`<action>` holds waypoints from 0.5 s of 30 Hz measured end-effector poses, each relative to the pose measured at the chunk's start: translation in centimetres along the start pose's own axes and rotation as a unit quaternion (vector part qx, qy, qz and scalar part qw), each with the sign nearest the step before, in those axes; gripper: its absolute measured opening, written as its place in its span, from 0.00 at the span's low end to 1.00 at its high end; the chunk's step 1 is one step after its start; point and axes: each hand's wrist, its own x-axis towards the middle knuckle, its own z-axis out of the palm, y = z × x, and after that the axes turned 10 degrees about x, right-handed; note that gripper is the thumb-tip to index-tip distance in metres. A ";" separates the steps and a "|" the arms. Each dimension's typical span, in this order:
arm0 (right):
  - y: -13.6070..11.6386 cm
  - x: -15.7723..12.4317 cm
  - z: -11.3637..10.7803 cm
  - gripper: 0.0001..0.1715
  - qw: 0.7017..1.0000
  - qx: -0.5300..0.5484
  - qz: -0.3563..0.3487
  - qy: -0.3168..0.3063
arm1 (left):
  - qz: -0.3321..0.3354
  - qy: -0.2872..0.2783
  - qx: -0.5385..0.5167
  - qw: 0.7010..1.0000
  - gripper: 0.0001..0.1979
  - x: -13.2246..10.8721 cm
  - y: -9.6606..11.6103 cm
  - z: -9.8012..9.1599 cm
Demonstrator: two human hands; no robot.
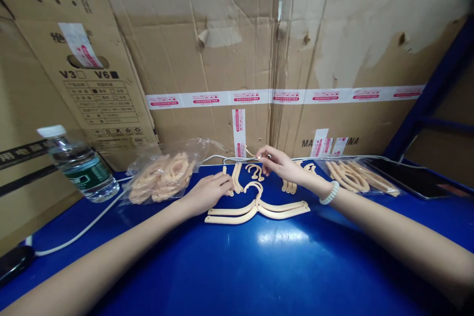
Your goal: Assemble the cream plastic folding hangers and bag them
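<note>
On the blue table (259, 266) lie cream plastic hanger pieces. A whole hanger (255, 207) with its hook up lies in the middle. My left hand (209, 190) rests with curled fingers on loose straight pieces (235, 177) just left of the hook. My right hand (279, 163), with a bead bracelet at the wrist, pinches a small thin piece (252, 154) above a loose hook piece (255, 172). More cream pieces (289, 186) lie under the right wrist.
A clear bag of cream hook parts (163, 175) sits left of the hands, another bag of long pieces (357, 175) to the right. A water bottle (79, 165) lies far left, with a white cable (85, 227) nearby. Cardboard boxes (229, 59) wall the back.
</note>
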 end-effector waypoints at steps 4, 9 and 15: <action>-1.6 -2.0 1.6 0.19 0.989 0.133 0.053 0.032 | -0.041 0.054 -0.024 0.997 0.14 -0.8 0.7 0.0; -3.1 -4.5 3.4 0.18 0.957 0.258 0.100 0.083 | -0.083 0.130 -0.121 0.981 0.18 -1.3 3.9 -1.6; -4.8 -6.5 5.1 0.13 0.881 0.408 0.153 0.186 | -0.223 0.197 -0.307 0.904 0.10 -1.3 8.9 -3.7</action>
